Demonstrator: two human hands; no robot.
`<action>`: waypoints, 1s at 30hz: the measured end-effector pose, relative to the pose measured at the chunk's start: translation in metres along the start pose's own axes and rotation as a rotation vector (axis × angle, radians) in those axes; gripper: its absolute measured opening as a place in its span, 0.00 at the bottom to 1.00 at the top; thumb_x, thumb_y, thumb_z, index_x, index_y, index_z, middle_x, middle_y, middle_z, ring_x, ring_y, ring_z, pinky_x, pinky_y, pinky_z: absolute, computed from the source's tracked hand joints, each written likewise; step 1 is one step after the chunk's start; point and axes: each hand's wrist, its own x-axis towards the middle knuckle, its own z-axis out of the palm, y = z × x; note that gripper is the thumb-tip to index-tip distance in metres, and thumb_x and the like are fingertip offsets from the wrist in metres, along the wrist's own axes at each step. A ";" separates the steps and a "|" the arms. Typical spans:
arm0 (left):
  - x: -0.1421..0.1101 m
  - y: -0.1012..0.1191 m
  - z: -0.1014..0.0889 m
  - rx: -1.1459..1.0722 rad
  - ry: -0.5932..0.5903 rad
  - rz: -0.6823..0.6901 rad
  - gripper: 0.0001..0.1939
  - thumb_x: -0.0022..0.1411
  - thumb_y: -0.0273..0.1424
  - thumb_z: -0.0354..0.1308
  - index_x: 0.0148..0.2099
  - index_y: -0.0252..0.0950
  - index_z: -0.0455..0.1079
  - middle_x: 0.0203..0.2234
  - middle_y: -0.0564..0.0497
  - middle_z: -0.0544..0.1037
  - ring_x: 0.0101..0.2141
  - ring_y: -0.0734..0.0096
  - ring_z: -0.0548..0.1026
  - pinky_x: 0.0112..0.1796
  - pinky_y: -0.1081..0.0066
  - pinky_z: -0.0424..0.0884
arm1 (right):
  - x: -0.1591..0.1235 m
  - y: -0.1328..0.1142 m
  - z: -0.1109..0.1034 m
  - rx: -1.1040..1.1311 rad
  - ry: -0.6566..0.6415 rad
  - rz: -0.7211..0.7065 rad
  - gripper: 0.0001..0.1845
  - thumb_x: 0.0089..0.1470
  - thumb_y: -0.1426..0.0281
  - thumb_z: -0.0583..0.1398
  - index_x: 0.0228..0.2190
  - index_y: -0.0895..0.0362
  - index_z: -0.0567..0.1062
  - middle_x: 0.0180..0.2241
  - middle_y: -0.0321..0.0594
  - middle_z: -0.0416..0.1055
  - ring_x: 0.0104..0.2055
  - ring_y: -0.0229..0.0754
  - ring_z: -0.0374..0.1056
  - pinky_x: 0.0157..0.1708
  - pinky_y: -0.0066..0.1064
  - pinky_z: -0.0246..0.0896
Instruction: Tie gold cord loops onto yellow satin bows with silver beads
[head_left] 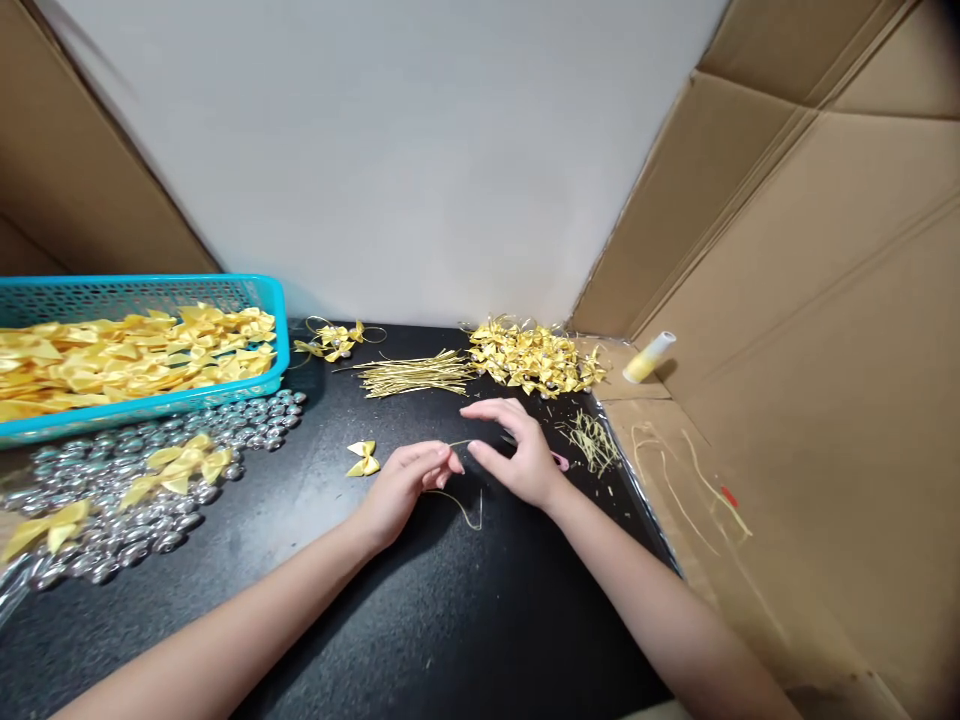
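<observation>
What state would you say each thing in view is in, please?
Left hand, pinching gold cord
Right hand, thumb and forefinger apart
Turquoise basket, holding yellow bows
Single yellow bow, lying loose
Silver beads, spread loose
Gold cord lengths, laid together, roughly straight
Beaded bow pile, heaped
Thin cord scraps, tangled
Spool, standing on end

No text, label, brand, number or sign can be read. A small red patch (730, 496) on the brown cardboard (847, 330) beyond the right edge of the black tabletop (450, 620) is too small to tell as print. On the white and yellow cylindrical tube (649, 358), just past the surface's far right corner, no lettering can be made out.
</observation>
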 end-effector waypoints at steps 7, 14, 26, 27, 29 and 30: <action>0.005 -0.008 -0.007 0.055 -0.044 -0.008 0.18 0.58 0.41 0.58 0.24 0.34 0.73 0.15 0.56 0.60 0.21 0.74 0.56 0.26 0.71 0.52 | -0.009 0.019 0.012 -0.091 0.008 -0.015 0.05 0.54 0.69 0.62 0.29 0.48 0.79 0.34 0.38 0.77 0.40 0.46 0.67 0.45 0.42 0.55; 0.004 -0.005 -0.006 -0.019 -0.003 -0.027 0.17 0.55 0.43 0.61 0.25 0.33 0.75 0.16 0.55 0.64 0.22 0.75 0.59 0.26 0.73 0.55 | -0.015 0.021 0.014 -0.158 0.089 -0.029 0.08 0.56 0.71 0.60 0.26 0.52 0.75 0.29 0.38 0.75 0.35 0.43 0.66 0.40 0.39 0.56; 0.006 -0.010 -0.007 -0.034 0.094 -0.001 0.16 0.56 0.41 0.62 0.43 0.37 0.80 0.33 0.46 0.83 0.25 0.72 0.67 0.31 0.70 0.64 | -0.020 0.018 0.018 -0.461 0.179 -0.411 0.07 0.49 0.76 0.60 0.23 0.53 0.71 0.25 0.31 0.75 0.29 0.38 0.64 0.37 0.37 0.51; 0.005 -0.010 -0.006 0.074 0.087 0.035 0.16 0.58 0.41 0.61 0.43 0.37 0.80 0.34 0.46 0.83 0.28 0.69 0.70 0.34 0.69 0.66 | -0.020 0.018 0.017 -0.473 0.191 -0.429 0.07 0.49 0.76 0.60 0.24 0.54 0.71 0.25 0.31 0.76 0.29 0.38 0.64 0.37 0.37 0.51; 0.001 -0.009 -0.003 0.291 0.064 0.126 0.15 0.60 0.40 0.59 0.41 0.37 0.79 0.35 0.47 0.82 0.35 0.63 0.74 0.39 0.66 0.67 | -0.020 0.017 0.017 -0.500 0.199 -0.450 0.07 0.50 0.76 0.60 0.24 0.54 0.71 0.26 0.32 0.76 0.29 0.38 0.64 0.37 0.37 0.51; 0.000 -0.008 -0.002 0.380 0.051 0.168 0.14 0.61 0.40 0.57 0.40 0.36 0.79 0.35 0.47 0.82 0.36 0.62 0.74 0.41 0.66 0.67 | -0.020 0.018 0.017 -0.515 0.188 -0.450 0.07 0.51 0.76 0.60 0.25 0.54 0.71 0.26 0.32 0.76 0.29 0.38 0.64 0.37 0.37 0.51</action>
